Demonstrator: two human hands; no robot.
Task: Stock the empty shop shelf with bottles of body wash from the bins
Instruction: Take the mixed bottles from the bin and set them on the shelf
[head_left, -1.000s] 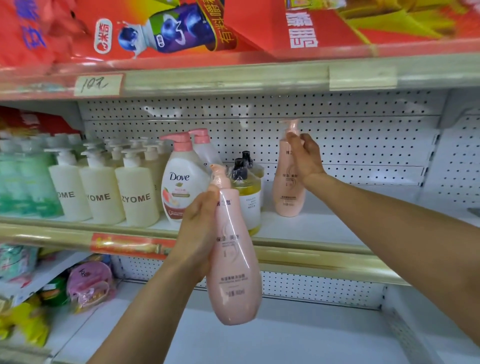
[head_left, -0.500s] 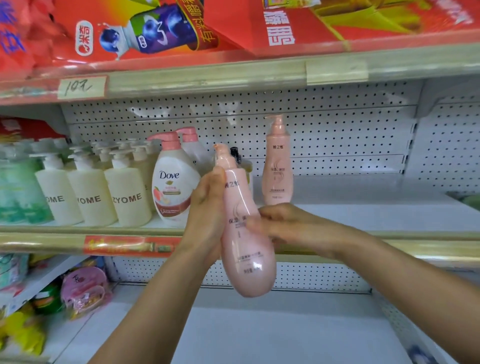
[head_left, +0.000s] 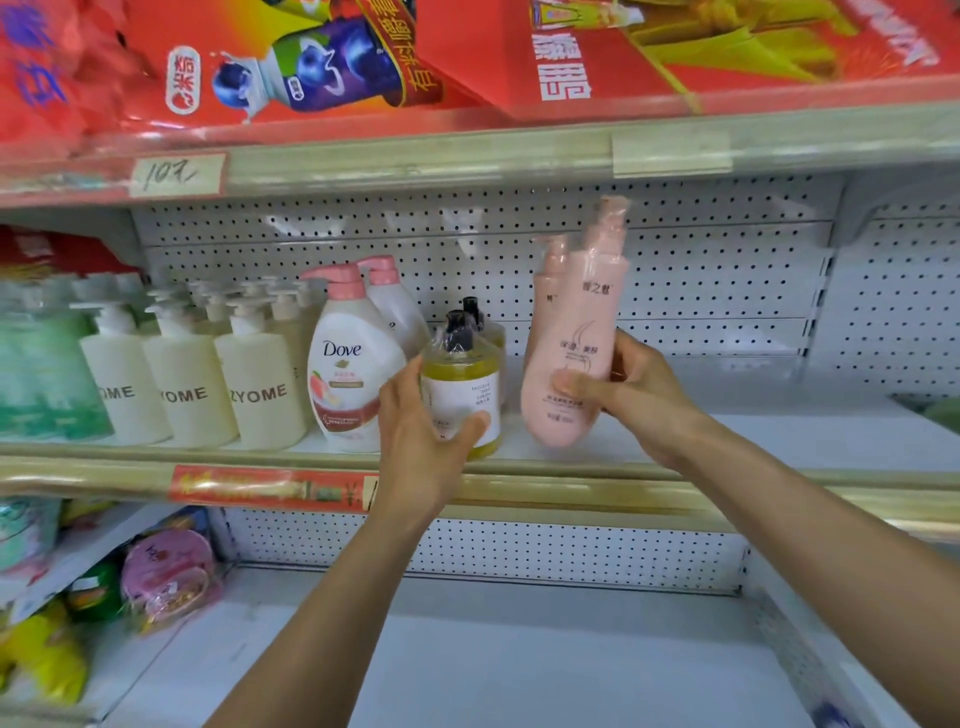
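Shelf (head_left: 779, 447), white and backed by pegboard, carries cream pump bottles (head_left: 260, 400) toward nine o'clock, a Dove bottle (head_left: 345, 379) beside them, and open space at three o'clock. Right hand (head_left: 631, 395) grips a pink body wash bottle (head_left: 576, 338) tilted just above the shelf, in front of a second pink bottle (head_left: 545, 291). Left hand (head_left: 421, 441) wraps an amber bottle (head_left: 462, 389) at the shelf's front edge.

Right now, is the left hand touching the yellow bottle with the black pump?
Touching. The head view shows the left hand wrapped round the yellow bottle, thumb lying across its white label and fingers behind its left side.
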